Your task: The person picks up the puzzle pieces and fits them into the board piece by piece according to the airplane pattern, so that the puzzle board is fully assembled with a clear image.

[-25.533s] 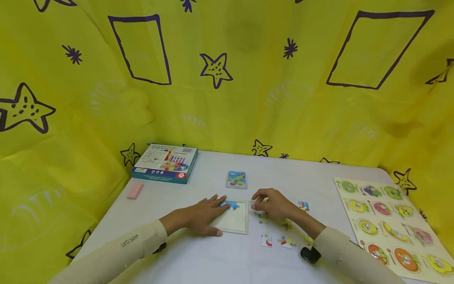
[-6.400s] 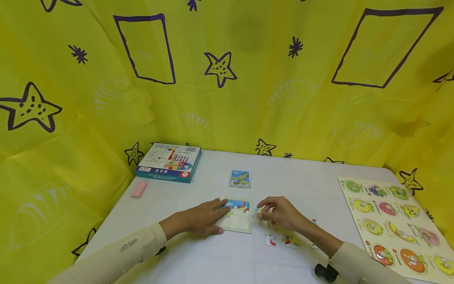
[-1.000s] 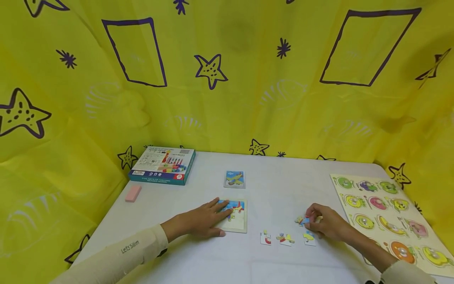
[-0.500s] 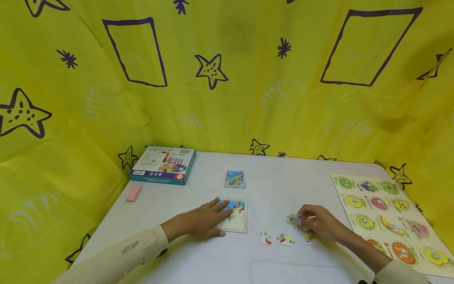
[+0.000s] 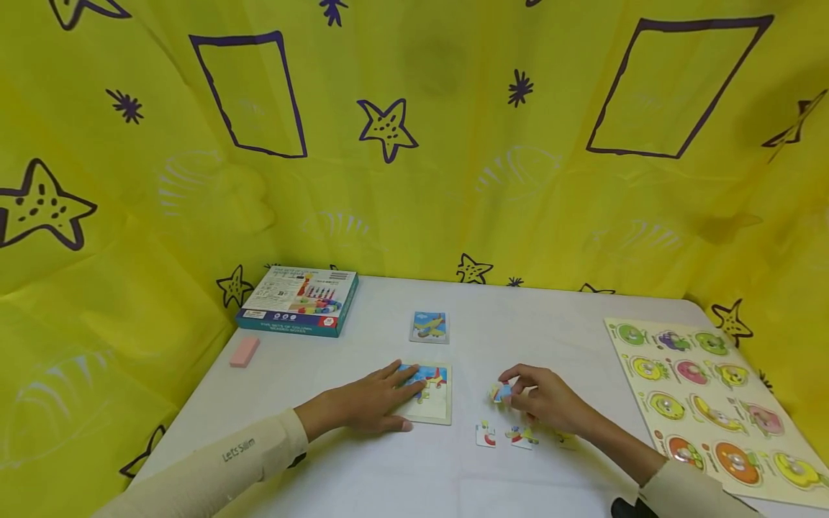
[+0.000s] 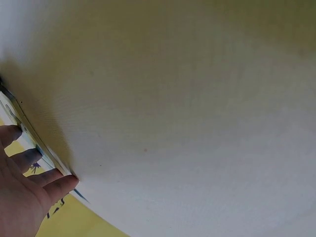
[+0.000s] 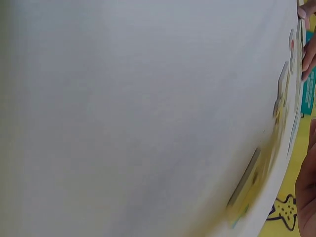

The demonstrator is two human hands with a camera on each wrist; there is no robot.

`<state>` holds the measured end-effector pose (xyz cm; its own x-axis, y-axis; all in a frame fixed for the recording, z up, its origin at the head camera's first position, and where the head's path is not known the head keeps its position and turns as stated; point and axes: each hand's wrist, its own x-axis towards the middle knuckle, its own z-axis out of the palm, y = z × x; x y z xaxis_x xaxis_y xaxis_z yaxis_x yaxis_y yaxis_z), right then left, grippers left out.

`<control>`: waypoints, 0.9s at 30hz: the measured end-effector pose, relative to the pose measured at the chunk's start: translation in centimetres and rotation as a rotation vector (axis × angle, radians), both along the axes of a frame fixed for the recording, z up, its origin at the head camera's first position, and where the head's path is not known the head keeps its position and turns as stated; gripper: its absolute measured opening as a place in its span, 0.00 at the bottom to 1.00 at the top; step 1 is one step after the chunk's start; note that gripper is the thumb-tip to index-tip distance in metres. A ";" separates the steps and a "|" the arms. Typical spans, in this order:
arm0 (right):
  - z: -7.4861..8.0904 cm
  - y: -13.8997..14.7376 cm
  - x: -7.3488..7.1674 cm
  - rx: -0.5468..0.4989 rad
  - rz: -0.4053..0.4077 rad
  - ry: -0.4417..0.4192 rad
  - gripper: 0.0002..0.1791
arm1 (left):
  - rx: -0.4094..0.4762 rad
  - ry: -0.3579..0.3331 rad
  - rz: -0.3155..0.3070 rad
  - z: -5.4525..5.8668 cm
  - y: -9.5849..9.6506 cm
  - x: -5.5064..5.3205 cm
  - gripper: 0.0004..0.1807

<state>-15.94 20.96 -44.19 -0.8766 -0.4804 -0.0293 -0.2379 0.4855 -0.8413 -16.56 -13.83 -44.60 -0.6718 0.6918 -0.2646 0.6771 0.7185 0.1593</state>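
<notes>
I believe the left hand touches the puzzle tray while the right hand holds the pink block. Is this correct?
Not quite: the head view shows the right hand holding a puzzle piece, not the pink block. The rest is right.

1. Table point(image 5: 363, 475): covered in white cloth, matt, with a fine weave and faint creases.
2. Curtain point(image 5: 453, 187): thin yellow fabric, rippled, with a soft sheen and printed drawings.
3. Tray point(image 5: 448, 396): smooth, pale, wood-like rim.
4. Pieces point(image 5: 485, 434): flat printed faces, smooth, on plain, board-like edges.
5. Picture point(image 5: 429, 327): smooth printed surface, slightly shiny.
6. Box point(image 5: 298, 301): smooth printed cardboard.
7. Block point(image 5: 244, 352): matt pink, smooth; material unclear.
8. Board point(image 5: 701, 396): pale, wood-like, smooth, printed.
9. Sleeves point(image 5: 214, 460): soft cream cloth, matt, lightly wrinkled.
</notes>
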 end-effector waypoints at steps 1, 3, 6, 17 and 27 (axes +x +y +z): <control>0.0 -0.4 -0.1 0.002 0.006 0.000 0.15 | 0.002 -0.001 0.001 0.0 0.0 0.0 0.41; 0.0 -1.1 -0.3 -0.004 0.022 -0.005 0.15 | 0.000 -0.004 0.000 0.1 0.0 0.0 0.41; -0.1 -2.0 -0.5 -0.015 0.045 -0.026 0.16 | -0.004 -0.003 -0.004 0.0 0.0 0.0 0.41; 0.1 -4.7 -1.4 -0.025 0.091 -0.069 0.20 | -0.006 0.002 0.003 0.0 0.0 0.0 0.41; 0.1 -6.4 -2.1 0.019 0.119 -0.043 0.17 | -0.003 -0.016 0.011 0.1 0.0 0.0 0.41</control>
